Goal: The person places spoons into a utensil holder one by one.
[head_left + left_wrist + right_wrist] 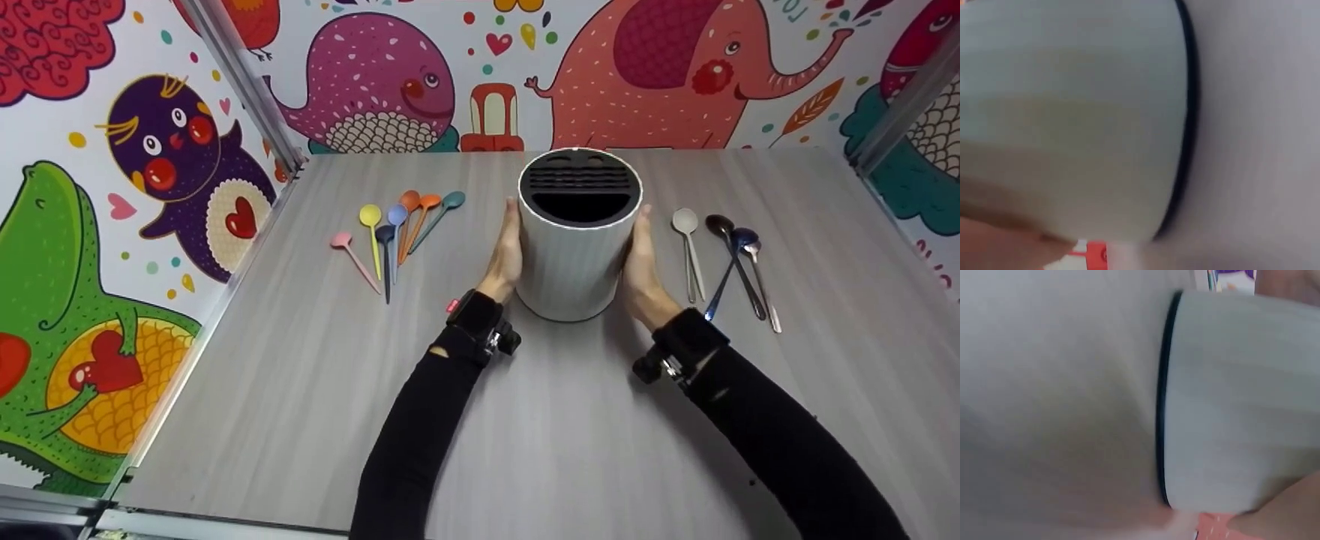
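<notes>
A pale grey cylindrical knife block (574, 262) with a black slotted top stands upright between my two hands, in the middle of the head view. My left hand (506, 259) presses its left side, fingers lying along the wall and tips pointing up. Against the opposite side lies my right hand (645, 274), its visible fingers also stretched along the wall. Both wrist views show the block (1072, 124) close up, with a dark ring round its base just over the table. Parts of both hands are hidden behind the cylinder.
Several coloured spoons (397, 216) lie fanned out left of the block. More spoons (684, 220), pale, dark, blue and silver, lie on the right. The grey table (285, 405) meets cartoon-printed walls (495, 75) at the back and sides.
</notes>
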A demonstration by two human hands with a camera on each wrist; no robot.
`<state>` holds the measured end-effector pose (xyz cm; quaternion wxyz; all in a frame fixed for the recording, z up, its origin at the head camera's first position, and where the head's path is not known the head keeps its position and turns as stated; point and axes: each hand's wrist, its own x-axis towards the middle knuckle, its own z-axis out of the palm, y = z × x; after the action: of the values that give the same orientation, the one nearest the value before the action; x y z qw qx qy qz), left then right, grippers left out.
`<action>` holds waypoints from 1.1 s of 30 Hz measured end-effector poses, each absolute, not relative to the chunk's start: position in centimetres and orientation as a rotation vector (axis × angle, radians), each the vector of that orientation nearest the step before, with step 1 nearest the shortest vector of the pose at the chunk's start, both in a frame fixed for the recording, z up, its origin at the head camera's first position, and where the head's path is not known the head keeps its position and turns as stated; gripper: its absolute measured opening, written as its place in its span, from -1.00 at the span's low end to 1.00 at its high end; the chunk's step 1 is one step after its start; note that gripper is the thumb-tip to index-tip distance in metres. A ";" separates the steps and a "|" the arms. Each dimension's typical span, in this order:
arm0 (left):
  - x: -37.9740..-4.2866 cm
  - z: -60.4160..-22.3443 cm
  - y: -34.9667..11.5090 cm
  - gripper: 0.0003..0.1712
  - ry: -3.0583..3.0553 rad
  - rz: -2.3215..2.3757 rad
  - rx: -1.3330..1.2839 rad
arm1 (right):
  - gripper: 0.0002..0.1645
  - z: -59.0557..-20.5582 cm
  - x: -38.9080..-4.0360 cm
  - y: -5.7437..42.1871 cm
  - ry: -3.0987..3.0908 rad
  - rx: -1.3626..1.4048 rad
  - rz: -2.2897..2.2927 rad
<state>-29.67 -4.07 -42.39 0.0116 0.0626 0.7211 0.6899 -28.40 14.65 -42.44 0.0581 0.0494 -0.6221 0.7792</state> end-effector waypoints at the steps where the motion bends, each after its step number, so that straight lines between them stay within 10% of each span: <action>1: -29.2 -42.5 -4.1 -0.11 2.258 2.150 0.191 | -0.27 -42.5 -28.0 14.5 -1.861 0.153 2.367; 16: -24.5 -42.6 -4.4 0.05 2.291 2.039 0.160 | -0.26 -42.9 -23.3 14.7 -1.776 0.195 2.443; 33: -26.3 -40.1 -3.7 -0.26 2.338 2.304 0.462 | -0.26 -42.0 -23.5 17.5 -2.183 0.348 2.270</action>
<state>-26.29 -3.72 -40.13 -0.0865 0.1388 0.7028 0.6923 -23.53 17.53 -41.99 -0.0134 0.1098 -0.6889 0.7164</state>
